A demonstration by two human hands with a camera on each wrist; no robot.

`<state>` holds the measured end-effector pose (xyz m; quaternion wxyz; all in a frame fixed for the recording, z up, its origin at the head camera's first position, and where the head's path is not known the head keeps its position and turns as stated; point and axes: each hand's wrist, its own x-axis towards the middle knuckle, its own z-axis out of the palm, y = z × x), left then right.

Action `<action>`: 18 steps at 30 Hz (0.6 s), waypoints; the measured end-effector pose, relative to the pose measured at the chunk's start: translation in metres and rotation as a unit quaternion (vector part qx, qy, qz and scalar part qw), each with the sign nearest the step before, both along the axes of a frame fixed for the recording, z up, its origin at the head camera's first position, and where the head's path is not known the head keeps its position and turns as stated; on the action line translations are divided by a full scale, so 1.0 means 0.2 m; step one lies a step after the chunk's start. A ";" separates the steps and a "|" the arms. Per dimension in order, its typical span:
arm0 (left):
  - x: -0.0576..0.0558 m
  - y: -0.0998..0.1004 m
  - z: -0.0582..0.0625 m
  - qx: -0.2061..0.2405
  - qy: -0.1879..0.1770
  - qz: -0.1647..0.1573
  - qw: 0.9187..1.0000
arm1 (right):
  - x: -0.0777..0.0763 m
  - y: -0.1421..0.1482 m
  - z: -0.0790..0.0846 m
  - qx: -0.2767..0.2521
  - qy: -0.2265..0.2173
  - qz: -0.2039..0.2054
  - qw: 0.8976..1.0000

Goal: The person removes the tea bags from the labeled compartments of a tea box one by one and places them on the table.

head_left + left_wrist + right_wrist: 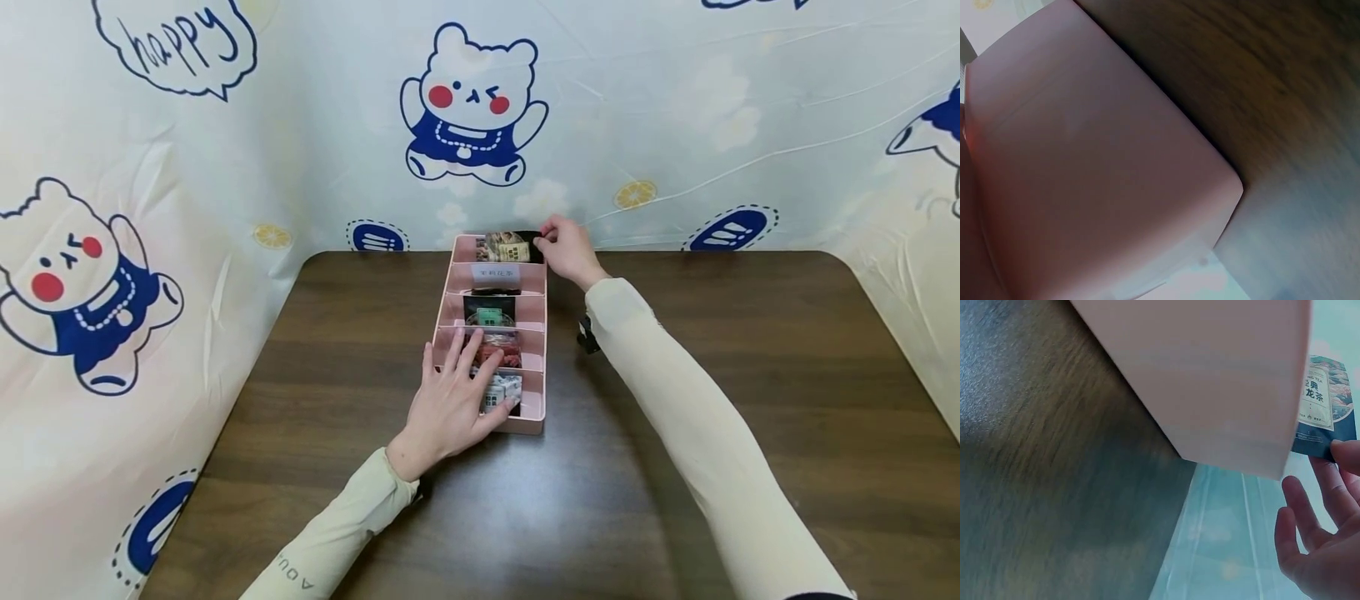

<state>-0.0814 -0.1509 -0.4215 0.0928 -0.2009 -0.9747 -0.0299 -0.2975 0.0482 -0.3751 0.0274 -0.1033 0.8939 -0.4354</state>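
Note:
A long pink box (534,312) with several compartments lies lengthwise on the table. At its far end my right hand (570,250) pinches the dark right edge of a tea packet (512,247) between thumb and fingers. The right wrist view shows this patterned packet (1327,403) beyond the box rim. My left hand (448,407) rests with spread fingers over the near left side of the box. Near its fingers lie a red packet (512,353) and a grey-white packet (504,390). Pink box wall (1097,150) fills most of the left wrist view.
A black packet with a green label (490,316) stands in a middle compartment. Behind it, a white printed label (495,273) shows in the second compartment from the far end. The dark wooden table (675,333) meets a cartoon-printed cloth (637,100) at its back edge.

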 end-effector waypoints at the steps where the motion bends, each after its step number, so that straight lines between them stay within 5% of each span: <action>1: 0.00 0.00 0.00 -0.001 0.001 0.000 1.000 | 0.00 0.00 0.01 -0.004 0.001 0.000 1.000; 18: 0.00 0.00 0.00 -0.006 -0.002 0.000 1.000 | 0.00 0.04 0.07 -0.083 0.034 -0.022 0.996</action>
